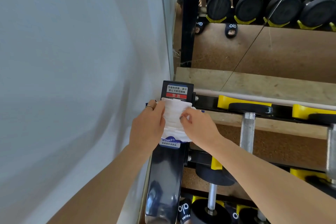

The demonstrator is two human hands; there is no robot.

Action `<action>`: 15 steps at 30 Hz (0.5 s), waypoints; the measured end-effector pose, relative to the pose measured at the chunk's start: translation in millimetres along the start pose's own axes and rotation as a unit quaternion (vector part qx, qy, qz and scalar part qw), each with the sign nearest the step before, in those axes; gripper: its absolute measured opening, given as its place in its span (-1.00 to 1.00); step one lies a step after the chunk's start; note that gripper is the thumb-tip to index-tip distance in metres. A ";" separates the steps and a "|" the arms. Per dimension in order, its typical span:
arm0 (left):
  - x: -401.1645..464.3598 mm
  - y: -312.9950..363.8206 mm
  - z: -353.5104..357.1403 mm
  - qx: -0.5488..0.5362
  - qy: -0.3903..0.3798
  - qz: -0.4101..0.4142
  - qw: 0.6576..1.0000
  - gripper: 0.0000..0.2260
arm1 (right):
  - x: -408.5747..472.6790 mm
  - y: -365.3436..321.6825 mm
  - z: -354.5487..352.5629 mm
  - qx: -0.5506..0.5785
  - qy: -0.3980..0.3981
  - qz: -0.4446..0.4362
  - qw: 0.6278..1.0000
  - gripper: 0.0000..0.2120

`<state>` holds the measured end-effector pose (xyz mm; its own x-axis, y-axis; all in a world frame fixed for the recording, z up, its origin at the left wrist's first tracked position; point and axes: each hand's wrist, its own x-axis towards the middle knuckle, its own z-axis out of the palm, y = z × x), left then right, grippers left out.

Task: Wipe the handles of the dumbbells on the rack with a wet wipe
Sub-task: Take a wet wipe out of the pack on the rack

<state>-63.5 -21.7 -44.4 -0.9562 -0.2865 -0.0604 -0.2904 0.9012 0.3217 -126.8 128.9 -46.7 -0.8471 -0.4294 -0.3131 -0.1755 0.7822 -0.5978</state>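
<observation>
A pack of wet wipes (172,142) lies on the black end post (164,178) of the dumbbell rack, with white wipes (173,112) showing out of its top. My left hand (147,127) grips the pack's left side. My right hand (198,127) pinches the white wipe at its right edge. Just to the right, a dumbbell with a knurled metal handle (247,131) rests in yellow cradles (225,101). A second handle (331,151) shows at the right edge, and a lower dumbbell handle (211,198) sits beneath.
A white wall (72,78) fills the left half. A mirror (254,45) behind the rack reflects black dumbbells and feet in black slides. Wooden boards (254,82) run behind the rack's top rail. My own slides (183,211) show at the bottom.
</observation>
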 end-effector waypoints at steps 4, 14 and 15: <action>-1.3 0.1 2.9 0.045 -0.017 0.114 0.992 -0.65 | 6.2 0.2 5.2 0.018 -0.018 0.024 0.999 -0.93; 16.0 6.5 1.3 0.145 -0.091 0.191 0.967 -0.86 | -1.6 3.3 2.8 0.033 -0.012 -0.007 0.999 -0.83; 16.3 6.8 -0.4 0.145 -0.096 0.190 0.966 -0.85 | -3.4 3.8 2.1 0.034 -0.012 -0.011 0.999 -0.81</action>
<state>-81.1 -20.3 -42.8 -0.9771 0.1227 -0.1737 0.1103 0.9907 0.0792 -123.6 132.3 -49.4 -0.8313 -0.4575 -0.3157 -0.1589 0.7399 -0.6537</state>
